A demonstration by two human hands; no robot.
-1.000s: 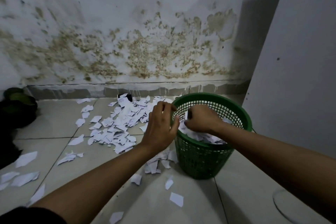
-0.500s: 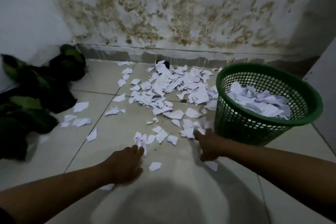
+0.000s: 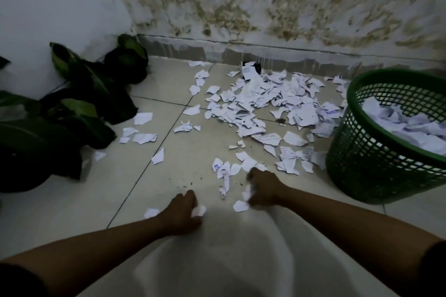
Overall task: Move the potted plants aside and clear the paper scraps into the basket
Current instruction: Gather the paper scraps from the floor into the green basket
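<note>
Low on the pale tiled floor [image 3: 72,219], the left hand [image 3: 179,212] and right hand [image 3: 263,189] each clutch white torn paper scraps [image 3: 255,101]. Most scraps lie far ahead by the stained wall; the green plastic mesh basket [image 3: 369,157], partly filled, stands right, dark-leaved potted plants [image 3: 79,113] left.

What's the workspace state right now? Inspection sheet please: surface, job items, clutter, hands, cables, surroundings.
Surface: pale tiled floor with dark grout lines; small dark specks near the hands.
Job's things: green mesh basket at right, upright, partly filled with paper; paper scraps heaped by the wall and scattered toward the hands; potted plants grouped in the left corner.
Clutter: a small dark object at the wall base behind the heap, unidentifiable.
Hands: left hand down at the floor, gripping a scrap; right hand clutching scraps.
Cables: nothing seen.
Surroundings: stained wall with brownish blotches behind; plain white wall at left.
</note>
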